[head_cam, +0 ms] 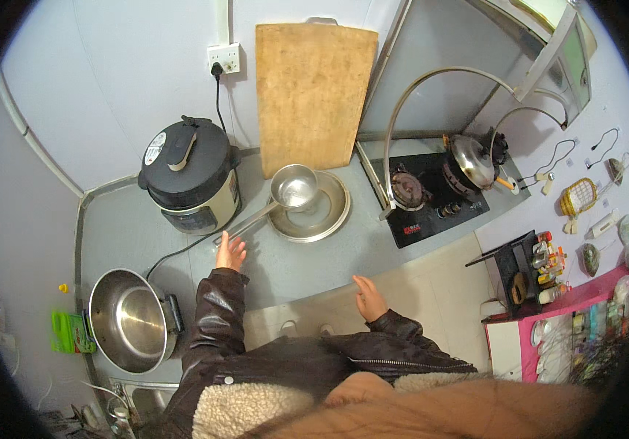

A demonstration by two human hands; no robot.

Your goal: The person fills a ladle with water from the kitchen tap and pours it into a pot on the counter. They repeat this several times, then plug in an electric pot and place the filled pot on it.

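Observation:
A metal ladle (294,187) lies with its bowl over a round stainless steel dish (322,226), which seems stacked on another. Its long handle slants down to the left. At the handle's end is my left hand (230,254), fingers apart. One fingertip overlaps the handle; whether it touches is unclear. My right hand (370,299) hangs before the counter's front edge, fingers extended, holding nothing. Left of the ladle stands an electric pressure cooker (191,170) with a black lid. A large steel pot (136,321) sits nearer me at the left.
A wooden cutting board (314,93) leans against the wall. To the right is a gas stove (435,203) bearing a lidded pan (471,162). The cooker's black cord (182,251) crosses the grey counter (292,274). A sink (152,403) lies at the lower left, a pink shelf (578,296) at right.

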